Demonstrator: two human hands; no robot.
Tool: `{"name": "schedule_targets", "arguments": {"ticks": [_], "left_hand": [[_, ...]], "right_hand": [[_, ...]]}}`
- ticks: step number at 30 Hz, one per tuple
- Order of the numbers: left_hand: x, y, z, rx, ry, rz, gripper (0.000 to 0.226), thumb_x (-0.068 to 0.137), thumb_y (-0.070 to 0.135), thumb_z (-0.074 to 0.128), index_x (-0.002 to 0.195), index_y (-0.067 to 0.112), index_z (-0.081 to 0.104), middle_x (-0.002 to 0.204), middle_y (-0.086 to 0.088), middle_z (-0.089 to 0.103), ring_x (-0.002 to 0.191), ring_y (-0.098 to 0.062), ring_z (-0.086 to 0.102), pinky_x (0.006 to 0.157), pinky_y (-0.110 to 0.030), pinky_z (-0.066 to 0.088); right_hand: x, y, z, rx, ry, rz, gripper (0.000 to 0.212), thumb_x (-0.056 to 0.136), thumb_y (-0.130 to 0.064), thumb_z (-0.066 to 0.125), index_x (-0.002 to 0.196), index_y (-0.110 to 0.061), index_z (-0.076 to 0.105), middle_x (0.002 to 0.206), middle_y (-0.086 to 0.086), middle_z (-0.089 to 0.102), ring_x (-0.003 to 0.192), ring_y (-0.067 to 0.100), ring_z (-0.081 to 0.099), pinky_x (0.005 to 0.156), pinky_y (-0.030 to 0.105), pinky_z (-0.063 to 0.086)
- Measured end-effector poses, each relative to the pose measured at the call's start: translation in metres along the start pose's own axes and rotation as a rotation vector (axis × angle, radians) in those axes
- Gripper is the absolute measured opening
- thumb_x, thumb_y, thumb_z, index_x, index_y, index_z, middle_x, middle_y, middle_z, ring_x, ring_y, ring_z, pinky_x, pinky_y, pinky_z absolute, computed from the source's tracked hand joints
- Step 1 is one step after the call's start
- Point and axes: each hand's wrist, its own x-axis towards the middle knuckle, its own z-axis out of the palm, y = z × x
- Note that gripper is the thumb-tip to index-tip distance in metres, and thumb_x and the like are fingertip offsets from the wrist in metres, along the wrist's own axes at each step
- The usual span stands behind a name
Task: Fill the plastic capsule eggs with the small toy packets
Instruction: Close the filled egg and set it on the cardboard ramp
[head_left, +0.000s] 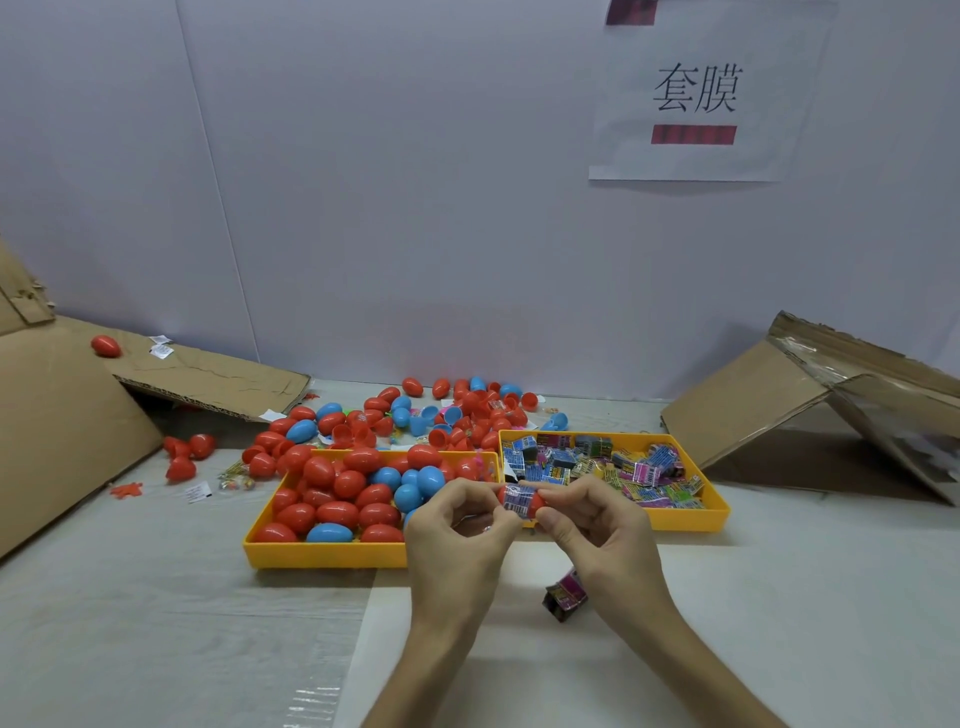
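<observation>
– Both hands pinch 1 red egg (535, 503) between them: the left hand (457, 540) has its curled fingertips on the near-left end, and the right hand (602, 535) has its thumb under it and its forefinger over the top.

– And the packet?

– 1 packet (519, 500) sits pressed against that egg, under the fingertips. I can't tell whether it is partly inside or whether the egg is a half or whole. All of it hangs just above the gap between the 2 trays.

– So how far along would you say?

– Mid-job, by my reading. The left tray (322, 553) is heaped with closed eggs (337, 512), red and blue. They look like finished ones, though nothing shows what is inside them.

– What's left?

– Plenty. The right tray (685, 517) is well stocked with packets (597, 462). Behind the trays lies a pile (457, 410) of loose eggs and open halves, some scattered off to the left near the cardboard.

– Anything else waiting?

– 1 spare packet (565, 597) lies on the table (156, 597) just under the right wrist.

– And this egg?

– Not yet done: the packet needs seating, then the egg wants closing and dropping in the left tray.
</observation>
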Motion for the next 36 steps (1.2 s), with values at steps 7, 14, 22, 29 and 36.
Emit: {"name": "schedule_targets", "arguments": {"ticks": [7,14,22,29,36], "left_hand": [[0.0047,-0.0010,-0.0008,-0.125,-0.064,-0.098,0.019,0.087,0.001,0.073,0.077,0.017,0.070,0.085,0.011,0.075,0.088,-0.009,0.071,0.074,-0.025,0.060],[0.0041,0.0021,-0.0020,-0.175,-0.073,-0.075,0.014,0.087,0.012,0.077,0.090,0.026,0.076,0.088,0.012,0.077,0.090,-0.006,0.072,0.080,-0.021,0.058],[0.0023,0.0026,-0.0008,-0.070,-0.033,0.004,0.021,0.084,0.014,0.079,0.084,0.034,0.074,0.085,0.021,0.074,0.088,0.000,0.070,0.074,-0.012,0.055],[0.0027,-0.0004,0.0008,-0.034,-0.071,-0.010,0.009,0.090,0.018,0.074,0.086,0.026,0.072,0.086,0.018,0.072,0.088,-0.004,0.069,0.076,-0.019,0.056],[0.0041,-0.0018,0.0010,-0.082,-0.159,-0.083,0.011,0.094,0.014,0.069,0.086,0.021,0.068,0.099,0.016,0.075,0.098,-0.009,0.071,0.083,-0.026,0.058]], "right_hand": [[0.0009,-0.0015,-0.0001,0.059,0.041,0.020,0.019,0.080,-0.018,0.073,0.098,-0.010,0.070,0.096,-0.004,0.077,0.091,0.013,0.074,0.074,0.019,0.057],[0.0024,-0.0017,-0.0026,0.055,0.076,0.032,0.031,0.081,-0.018,0.074,0.112,-0.019,0.072,0.108,-0.008,0.076,0.102,0.010,0.072,0.077,0.018,0.057],[0.0020,-0.0020,-0.0043,0.008,0.084,0.022,0.025,0.082,-0.021,0.074,0.106,-0.023,0.075,0.102,-0.005,0.077,0.095,0.016,0.074,0.074,0.022,0.059],[0.0021,-0.0018,-0.0046,-0.003,0.058,0.035,0.032,0.079,-0.023,0.077,0.111,-0.022,0.073,0.106,-0.009,0.076,0.098,0.013,0.073,0.075,0.023,0.059],[0.0030,-0.0027,-0.0050,-0.007,0.032,0.055,0.031,0.079,-0.021,0.077,0.110,-0.020,0.074,0.105,-0.008,0.077,0.099,0.014,0.073,0.076,0.025,0.060]]}}
